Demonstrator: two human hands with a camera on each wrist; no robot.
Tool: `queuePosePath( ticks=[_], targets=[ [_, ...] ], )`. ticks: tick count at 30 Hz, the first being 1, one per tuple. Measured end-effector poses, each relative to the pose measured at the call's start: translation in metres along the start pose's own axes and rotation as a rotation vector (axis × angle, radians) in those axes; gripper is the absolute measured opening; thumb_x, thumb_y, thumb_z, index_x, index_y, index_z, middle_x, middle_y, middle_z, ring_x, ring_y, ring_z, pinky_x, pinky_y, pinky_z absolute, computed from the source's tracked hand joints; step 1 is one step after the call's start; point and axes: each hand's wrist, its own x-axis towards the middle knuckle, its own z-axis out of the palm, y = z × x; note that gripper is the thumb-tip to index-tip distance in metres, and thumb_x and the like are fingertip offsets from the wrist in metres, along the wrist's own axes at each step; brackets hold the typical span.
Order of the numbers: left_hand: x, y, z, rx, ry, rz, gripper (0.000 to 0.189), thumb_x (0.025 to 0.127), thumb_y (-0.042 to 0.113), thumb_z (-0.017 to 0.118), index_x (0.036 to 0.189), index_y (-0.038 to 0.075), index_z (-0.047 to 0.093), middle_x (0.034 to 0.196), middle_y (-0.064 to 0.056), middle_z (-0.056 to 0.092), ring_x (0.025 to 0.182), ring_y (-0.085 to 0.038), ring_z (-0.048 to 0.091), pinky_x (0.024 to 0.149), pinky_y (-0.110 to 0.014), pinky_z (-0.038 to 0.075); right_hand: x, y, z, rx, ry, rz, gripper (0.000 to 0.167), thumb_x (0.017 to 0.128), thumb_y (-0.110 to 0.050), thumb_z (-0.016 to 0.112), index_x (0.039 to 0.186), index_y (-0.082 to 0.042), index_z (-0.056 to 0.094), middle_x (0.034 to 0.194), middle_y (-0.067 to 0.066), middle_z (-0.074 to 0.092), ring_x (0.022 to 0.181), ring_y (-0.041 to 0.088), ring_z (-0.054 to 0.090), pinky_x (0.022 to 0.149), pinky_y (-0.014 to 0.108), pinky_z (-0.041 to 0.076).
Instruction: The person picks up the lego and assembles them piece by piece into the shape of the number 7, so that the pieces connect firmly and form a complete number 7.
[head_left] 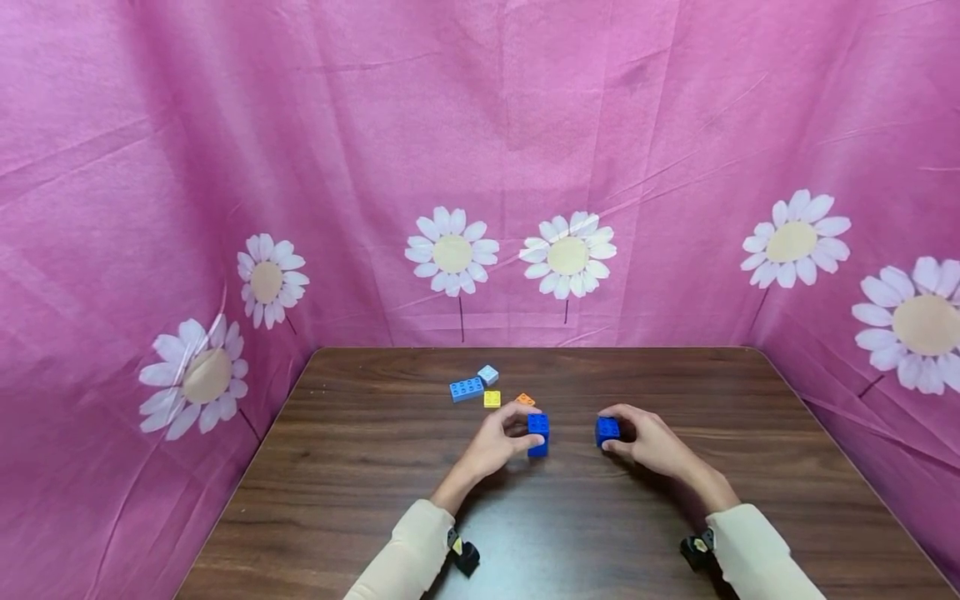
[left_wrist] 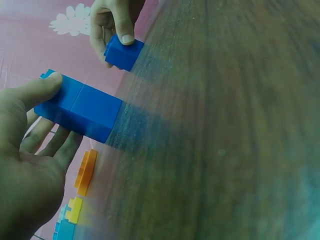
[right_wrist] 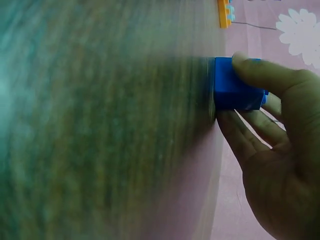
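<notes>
Two dark blue toy bricks stacked one on the other form a short tower (head_left: pixel 537 435), upright on the table. My left hand (head_left: pixel 497 440) pinches its upper brick between thumb and fingers; the seam between the bricks shows in the left wrist view on the stack (left_wrist: pixel 79 106). To the right, a single dark blue brick (head_left: pixel 608 431) sits on the wood with its studs up. The thumb and fingers of my right hand (head_left: pixel 651 439) grip it from its right side, as the brick (right_wrist: pixel 237 84) in the right wrist view also shows. A gap separates the two hands.
Behind my left hand lie an orange brick (head_left: pixel 526 400), a yellow brick (head_left: pixel 492 399), a longer blue brick (head_left: pixel 467 389) and a pale blue brick (head_left: pixel 488 374). The brown wooden table (head_left: pixel 360 467) ends at a pink flowered curtain (head_left: pixel 337 167).
</notes>
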Motion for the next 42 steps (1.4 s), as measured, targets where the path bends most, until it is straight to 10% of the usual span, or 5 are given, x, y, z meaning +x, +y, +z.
queuePosePath(
  ticks=[30,42],
  targets=[
    [0.0025,-0.0076,-0.0023,-0.008,-0.014,-0.039,0.031,0.096,0.012,0.081,0.126,0.009,0.073,0.126,-0.015,0.074,0.118,-0.028,0.073,0.091,-0.03,0.063,0.0025,0.0016,-0.0063,0.148,-0.06,0.095,0.033,0.089,-0.013,0.087,0.118,-0.01,0.073,0.104,0.012,0.075,0.074,0.009,0.065,0.053,0.029,0.055],
    [0.0039,-0.0046,-0.0031,0.005,-0.014,-0.032,0.031,0.096,0.012,0.081,0.124,0.006,0.072,0.128,-0.015,0.073,0.121,-0.03,0.072,0.096,-0.032,0.062,0.0067,-0.0033,-0.0095,0.032,0.031,-0.012,0.035,0.091,-0.018,0.087,0.124,-0.013,0.076,0.111,0.001,0.08,0.102,0.013,0.073,0.087,0.028,0.06]
  ],
)
